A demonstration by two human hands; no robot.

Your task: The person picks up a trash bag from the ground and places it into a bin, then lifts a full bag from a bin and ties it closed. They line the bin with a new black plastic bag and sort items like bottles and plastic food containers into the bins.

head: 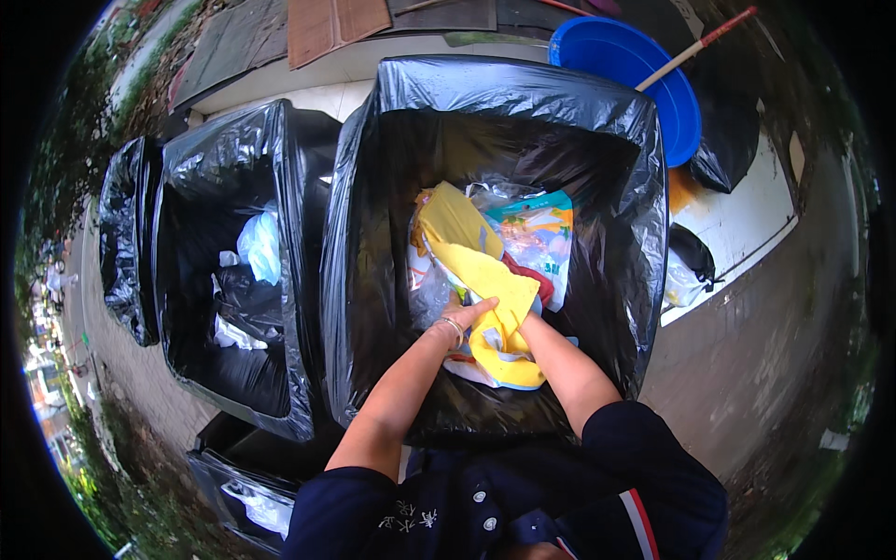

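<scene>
Both my arms reach down into a large bin lined with a black plastic bag [518, 91]. My left hand [462, 315], with a bangle at the wrist, has its thumb over a bunched yellow cloth [490, 273]; the fingers go beneath it. My right hand [528, 325] is mostly hidden under the cloth's folds, with only the wrist plain. Past the cloth lie a colourful printed plastic package [537, 234], a dark red piece [535, 276] and clear plastic film [428, 301]. A white and yellow fabric-like piece [483, 374] hangs nearest my body.
Left stands another black-lined bin [164, 280] with a pale blue bag [260, 246] and white scraps. A blue plastic tub [616, 45] with a wooden handle [672, 68] across its rim is at upper right. Knotted bags [682, 280] lie right; an open black bin [210, 465] is lower left.
</scene>
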